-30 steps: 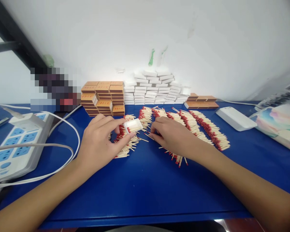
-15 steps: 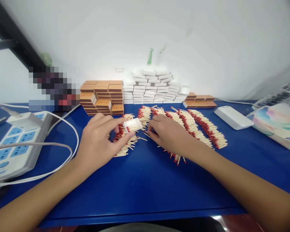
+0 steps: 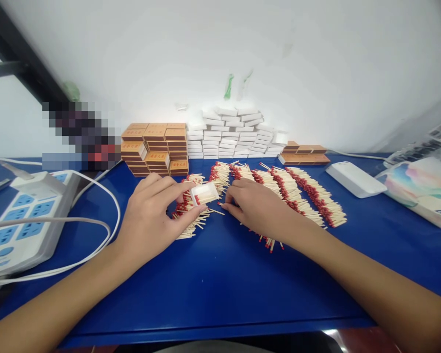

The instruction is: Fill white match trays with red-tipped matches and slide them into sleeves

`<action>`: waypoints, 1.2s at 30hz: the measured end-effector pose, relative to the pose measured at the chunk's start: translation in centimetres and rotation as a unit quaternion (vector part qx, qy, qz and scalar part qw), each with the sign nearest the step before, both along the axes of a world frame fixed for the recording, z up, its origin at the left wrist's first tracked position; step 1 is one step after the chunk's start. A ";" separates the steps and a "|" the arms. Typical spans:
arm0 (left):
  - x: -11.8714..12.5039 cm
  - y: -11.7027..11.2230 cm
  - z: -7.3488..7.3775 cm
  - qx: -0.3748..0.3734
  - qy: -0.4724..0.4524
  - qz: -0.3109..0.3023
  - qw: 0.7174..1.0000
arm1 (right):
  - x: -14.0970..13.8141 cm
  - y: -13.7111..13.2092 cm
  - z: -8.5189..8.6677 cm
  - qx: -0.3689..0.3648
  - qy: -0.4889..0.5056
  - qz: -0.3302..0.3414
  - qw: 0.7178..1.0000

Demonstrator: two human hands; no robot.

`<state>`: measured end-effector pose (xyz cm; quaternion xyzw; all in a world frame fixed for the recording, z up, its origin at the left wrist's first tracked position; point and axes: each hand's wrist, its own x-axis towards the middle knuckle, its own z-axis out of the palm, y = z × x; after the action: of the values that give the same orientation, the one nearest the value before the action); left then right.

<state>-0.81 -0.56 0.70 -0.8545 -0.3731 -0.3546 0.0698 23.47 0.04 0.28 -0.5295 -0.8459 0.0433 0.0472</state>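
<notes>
My left hand [image 3: 152,206] is closed, pinching a small white matchbox tray [image 3: 208,190] between thumb and fingers. The tray is tilted, and a few red-tipped matches lie along its lower side. Just to its right, my right hand [image 3: 255,203] has its thumb and fingers pinched together, with a match's red head [image 3: 219,203] sticking out from the fingertips. Beneath and beside the tray lies a heap of loose matches [image 3: 193,220]. More rows of matches [image 3: 316,196] spread out behind and to the right of my right hand, which partly hides them.
Stacked orange matchboxes [image 3: 156,132] and a pile of white trays [image 3: 230,132] stand against the wall. A few flat matchboxes [image 3: 305,153] lie right of them. A power strip [image 3: 29,215] with cables sits left; a white block [image 3: 356,179] and a tissue pack [image 3: 422,189] lie right.
The white tray has moved slightly right and down, tilting a little more. My right hand has shifted slightly downward, its fingertips still beside the tray.
</notes>
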 end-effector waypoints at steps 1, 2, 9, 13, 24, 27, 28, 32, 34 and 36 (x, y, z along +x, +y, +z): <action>0.0 0.0 0.0 0.000 -0.001 0.000 1.000 | -0.1 0.0 0.1 -0.003 -0.009 -0.001 1.000; 0.1 0.0 0.0 -0.001 -0.001 0.000 1.000 | -0.2 -0.1 0.1 -0.004 -0.018 -0.001 1.000; 0.1 0.2 0.0 -0.003 -0.002 0.010 1.000 | 0.4 0.1 0.2 0.051 -0.020 0.012 0.998; -0.1 0.3 -0.1 -0.008 -0.005 0.021 1.000 | 0.5 0.0 0.9 0.173 -0.001 0.035 0.984; 0.2 -0.2 -0.4 -0.010 0.022 -0.021 0.999 | -1.1 -0.8 0.5 0.297 -0.037 0.162 0.940; 0.3 -0.3 -0.2 -0.016 0.024 -0.030 0.999 | -1.2 -0.7 0.3 0.316 -0.040 0.161 0.934; 0.3 -0.4 -0.2 -0.017 0.023 -0.033 0.999 | -1.2 -0.7 0.3 0.318 -0.038 0.163 0.933; 0.3 -0.5 0.1 -0.021 0.014 -0.027 0.999 | -1.1 -0.6 0.3 0.292 0.023 0.169 0.941; 0.2 -0.5 0.2 -0.023 0.007 -0.016 1.000 | -0.9 -0.6 0.4 0.276 0.081 0.146 0.947; 0.1 -0.3 0.2 -0.024 0.001 -0.008 1.000 | -0.6 -0.8 0.4 0.259 0.127 0.108 0.951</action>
<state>-0.68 -0.86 0.91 -0.8594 -0.3747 -0.3448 0.0469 22.88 -0.75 0.66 -0.3948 -0.8671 -0.1056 0.2847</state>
